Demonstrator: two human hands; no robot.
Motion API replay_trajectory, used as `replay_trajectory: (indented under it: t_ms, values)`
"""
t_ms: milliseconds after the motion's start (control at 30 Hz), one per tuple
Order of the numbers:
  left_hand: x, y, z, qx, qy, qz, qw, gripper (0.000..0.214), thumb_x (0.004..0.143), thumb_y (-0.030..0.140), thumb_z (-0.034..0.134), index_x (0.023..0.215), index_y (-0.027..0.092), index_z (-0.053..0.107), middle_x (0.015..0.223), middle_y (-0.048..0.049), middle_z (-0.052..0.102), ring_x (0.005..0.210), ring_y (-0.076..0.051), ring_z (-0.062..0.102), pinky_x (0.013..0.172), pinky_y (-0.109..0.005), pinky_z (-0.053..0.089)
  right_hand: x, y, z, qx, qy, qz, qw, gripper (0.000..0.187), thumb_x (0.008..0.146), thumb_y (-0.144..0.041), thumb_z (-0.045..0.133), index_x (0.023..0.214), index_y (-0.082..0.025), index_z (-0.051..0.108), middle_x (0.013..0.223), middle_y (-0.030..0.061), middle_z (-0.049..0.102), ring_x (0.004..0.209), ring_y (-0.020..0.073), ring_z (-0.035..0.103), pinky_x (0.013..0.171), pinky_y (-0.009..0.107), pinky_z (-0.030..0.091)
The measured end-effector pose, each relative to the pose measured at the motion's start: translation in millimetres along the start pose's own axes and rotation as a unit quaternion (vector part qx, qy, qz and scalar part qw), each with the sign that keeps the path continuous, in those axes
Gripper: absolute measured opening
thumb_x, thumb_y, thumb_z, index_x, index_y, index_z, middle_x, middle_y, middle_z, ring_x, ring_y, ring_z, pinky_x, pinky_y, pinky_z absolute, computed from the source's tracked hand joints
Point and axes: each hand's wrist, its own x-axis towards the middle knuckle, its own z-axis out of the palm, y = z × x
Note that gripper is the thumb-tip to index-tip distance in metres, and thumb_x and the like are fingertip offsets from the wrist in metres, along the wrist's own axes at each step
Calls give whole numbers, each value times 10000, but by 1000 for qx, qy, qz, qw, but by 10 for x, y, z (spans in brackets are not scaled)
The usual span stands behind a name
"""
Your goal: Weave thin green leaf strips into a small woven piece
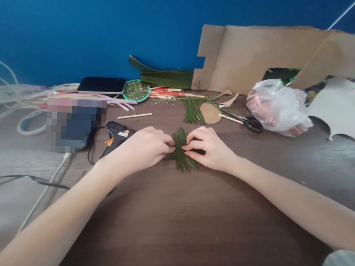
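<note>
A small bundle of green leaf strips [180, 159], crossed over one another, lies on the dark tabletop between my hands. My left hand [148, 147] pinches its left edge, thumb and fingers together. From the other side, my right hand [209, 148] grips the strips with bent fingers and thumb; its fingertips partly cover them. Just beyond are another bunch of green strips [191, 110] and a round tan cardboard disc [210, 114]. A black glue gun [118, 134] lies beside my left hand, partly hidden by it.
Black-handled scissors [253, 124] lie to the right, near a plastic bag [278, 106]. Folded cardboard [259, 54] stands against the blue wall. At the back left are a phone [102, 85], a green-rimmed round piece [137, 90] and a thin stick [135, 115]. A white cable [48, 191] crosses the left side.
</note>
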Motion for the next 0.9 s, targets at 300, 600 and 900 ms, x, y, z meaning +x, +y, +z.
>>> replay_trajectory:
  t_ms: [300, 600, 900]
  values:
    - [-1, -30, 27, -27, 10, -6, 1000, 338, 852, 133, 400, 1001, 259, 676, 1070, 16, 681, 952, -175, 606, 853, -323, 407, -1, 9, 5, 4, -1, 0, 1000, 120, 839, -241, 566, 805, -200, 674, 884, 44, 621, 875, 184, 498, 746, 332, 323]
    - [13, -70, 2, -66, -4, -11, 998, 440, 771, 66, 383, 1029, 269, 674, 1059, 26, 688, 977, -168, 615, 875, -301, 448, -5, 20, 12, 8, 4, 0, 1000, 134, 840, -244, 560, 806, -196, 680, 873, 48, 623, 857, 186, 501, 743, 337, 330]
    - [11, -55, 17, -32, 16, -8, 999, 411, 794, 77, 373, 1010, 254, 675, 1053, 16, 690, 963, -177, 614, 869, -315, 437, -1, 20, 8, 13, 1, -3, 1000, 130, 835, -236, 564, 809, -188, 682, 877, 52, 622, 855, 188, 503, 743, 339, 341]
